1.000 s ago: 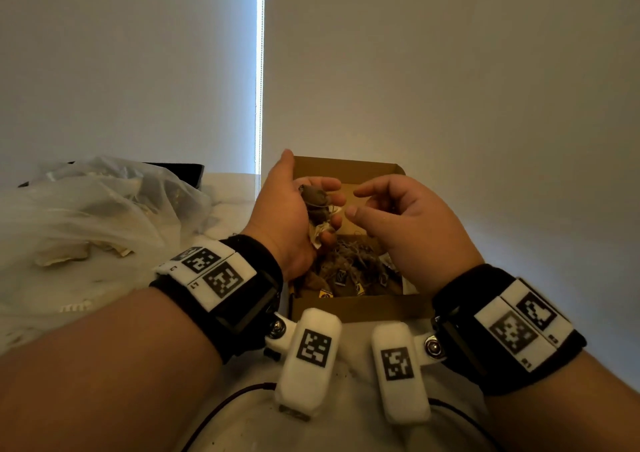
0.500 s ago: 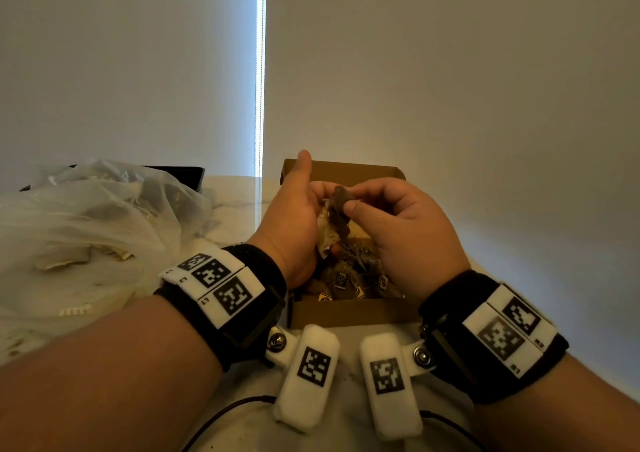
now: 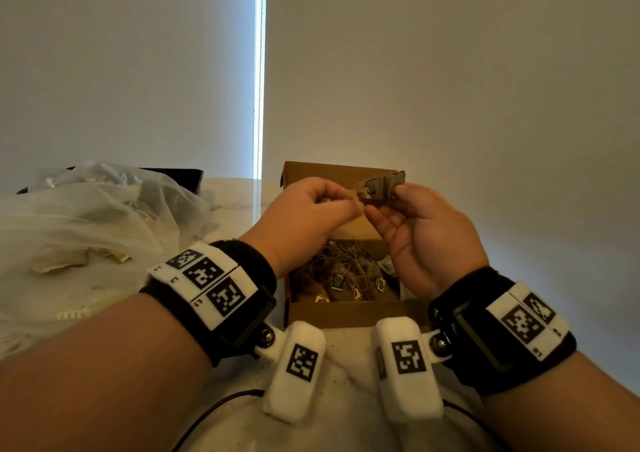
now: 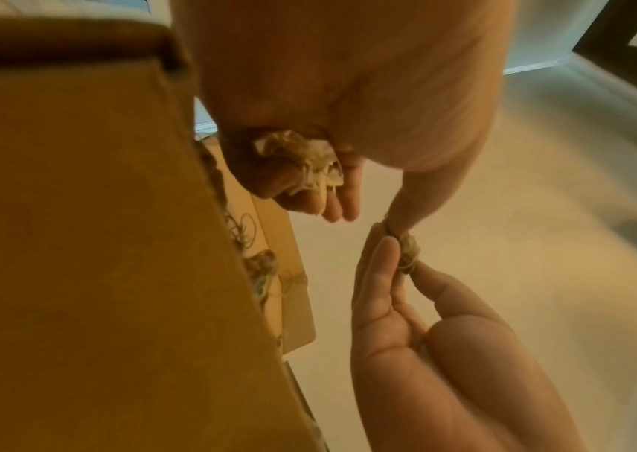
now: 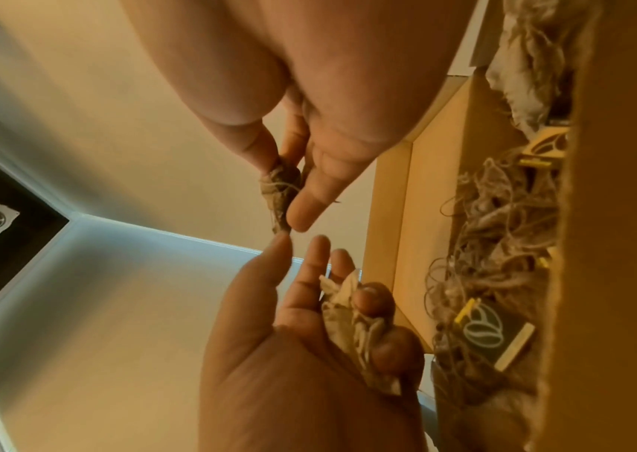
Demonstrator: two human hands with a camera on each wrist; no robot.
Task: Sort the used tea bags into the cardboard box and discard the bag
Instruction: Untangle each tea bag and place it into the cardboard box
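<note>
1. Pale marble-look table (image 3: 235, 206) is running up to plain window blinds (image 3: 450, 71); a crumpled plastic bag (image 3: 86, 223) is sitting far left.
2. The cardboard box (image 3: 346, 313) is lying open in front of me, holding a tangle of used tea bags (image 3: 346, 271).
3. My right hand (image 3: 426, 233) is pinching a brown tea bag (image 3: 381, 187) above the box.
4. My left hand (image 3: 304, 216) is curling round a pale crumpled wad (image 5: 351, 318), its fingertips (image 5: 282, 241) touching the tea bag's end.
</note>
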